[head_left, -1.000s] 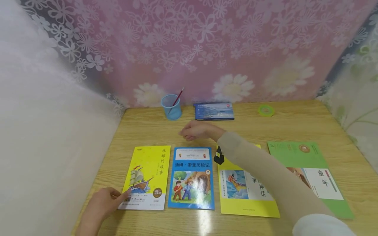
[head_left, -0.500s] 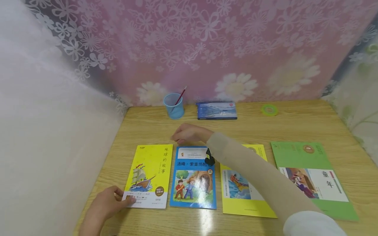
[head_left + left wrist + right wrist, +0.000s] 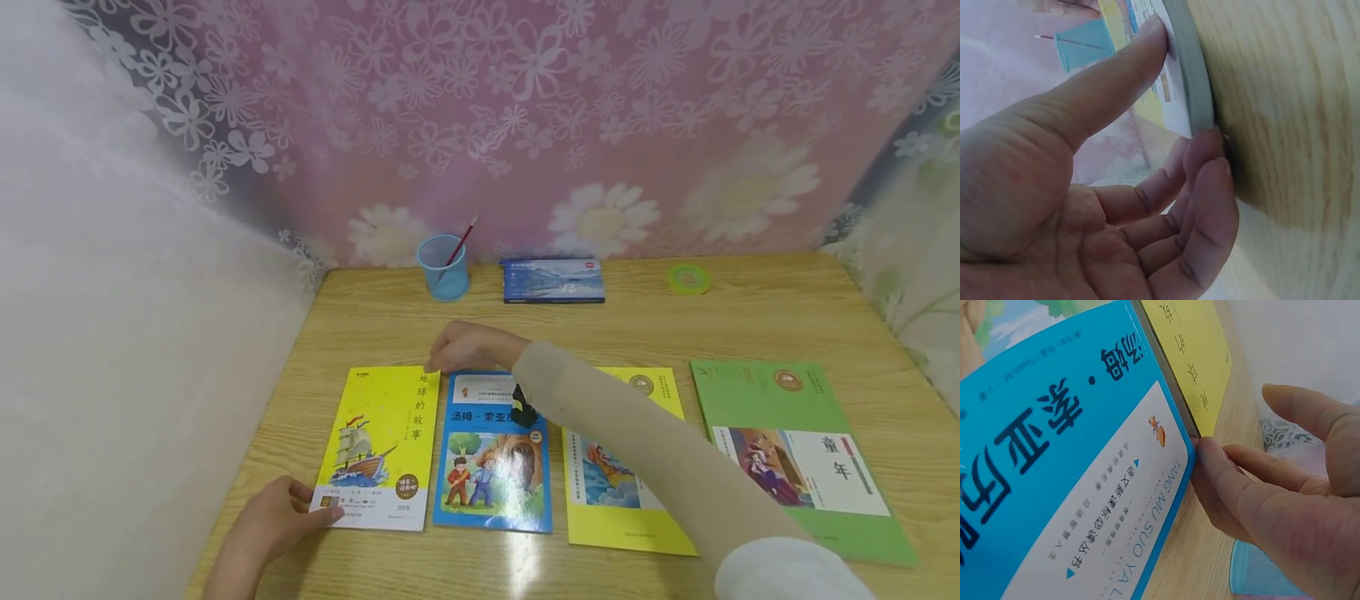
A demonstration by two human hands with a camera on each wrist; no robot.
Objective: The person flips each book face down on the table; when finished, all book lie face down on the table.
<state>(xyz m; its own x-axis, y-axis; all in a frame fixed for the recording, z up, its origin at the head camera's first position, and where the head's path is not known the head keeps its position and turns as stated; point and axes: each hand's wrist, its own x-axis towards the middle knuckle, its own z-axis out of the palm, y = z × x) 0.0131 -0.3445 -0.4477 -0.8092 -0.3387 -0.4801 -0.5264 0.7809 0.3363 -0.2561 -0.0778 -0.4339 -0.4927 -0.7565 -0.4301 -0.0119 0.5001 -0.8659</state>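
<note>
Operator: What could go wrong on the table (image 3: 360, 321)?

Technician: The yellow ship book (image 3: 378, 433) lies leftmost there. Uneven force from the two hands would probably skew it into the blue book (image 3: 491, 462), just beside its right edge.

Operator: State its orientation.

Technician: Long axis runs away from the person, far end leaning slightly right; top edge faces away.

Operator: Fingers?

Technician: Left hand (image 3: 270, 521): thumb on cover, fingers curled, gripping the near left corner. Right hand (image 3: 472, 346): thumb and forefinger narrow, pinching the far right corner.
</note>
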